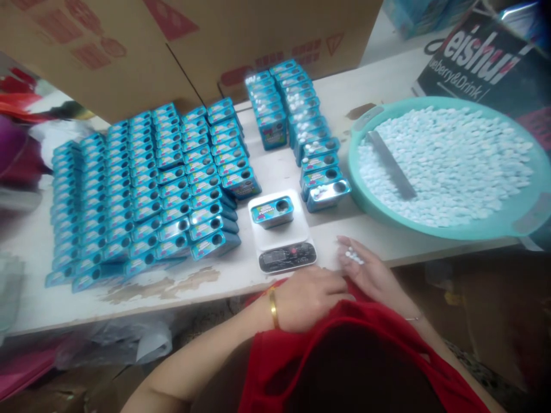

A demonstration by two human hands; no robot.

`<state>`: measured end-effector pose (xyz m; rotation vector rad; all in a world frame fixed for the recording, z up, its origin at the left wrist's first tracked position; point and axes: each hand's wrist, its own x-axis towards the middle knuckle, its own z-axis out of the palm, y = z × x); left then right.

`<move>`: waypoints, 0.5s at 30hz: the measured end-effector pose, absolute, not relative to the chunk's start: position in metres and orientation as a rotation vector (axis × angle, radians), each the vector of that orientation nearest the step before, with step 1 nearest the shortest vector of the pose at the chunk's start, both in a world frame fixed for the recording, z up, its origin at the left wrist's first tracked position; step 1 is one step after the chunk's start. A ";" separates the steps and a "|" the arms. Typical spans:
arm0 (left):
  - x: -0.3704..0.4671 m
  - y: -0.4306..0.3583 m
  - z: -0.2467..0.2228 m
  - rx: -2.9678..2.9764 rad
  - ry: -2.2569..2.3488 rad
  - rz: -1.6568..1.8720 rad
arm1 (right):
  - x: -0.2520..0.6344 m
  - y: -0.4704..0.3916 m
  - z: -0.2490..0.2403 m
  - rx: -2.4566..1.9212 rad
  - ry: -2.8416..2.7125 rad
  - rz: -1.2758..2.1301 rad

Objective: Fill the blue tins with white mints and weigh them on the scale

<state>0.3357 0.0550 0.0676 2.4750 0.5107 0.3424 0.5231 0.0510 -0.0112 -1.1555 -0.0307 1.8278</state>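
My right hand (pixel 368 272) is turned palm up at the table's front edge, with several small white tablets (pixel 354 256) resting on its cupped fingers. My left hand (pixel 316 298) is beside it against the red clothing, back of the hand up. Its fingers are curled; whatever is under them is hidden. Just beyond my left hand is a white digital scale (pixel 279 234). On the scale lies a blue tin (pixel 272 212) with a round dark opening in its top. To the right stands a green basin (pixel 430 230) of pale tablets, with a flat grey strip (pixel 391 166) on them.
Rows of blue tins (pixel 142 195) cover the table's left side. More tins (pixel 307 126) stand behind the scale, several with white tablets on top. A large cardboard box (pixel 206 46) is at the back. A black printed box (pixel 477 63) stands behind the basin.
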 end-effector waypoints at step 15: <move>0.323 0.064 0.077 2.519 0.611 0.448 | 0.521 0.047 -0.014 -1.166 -0.035 1.851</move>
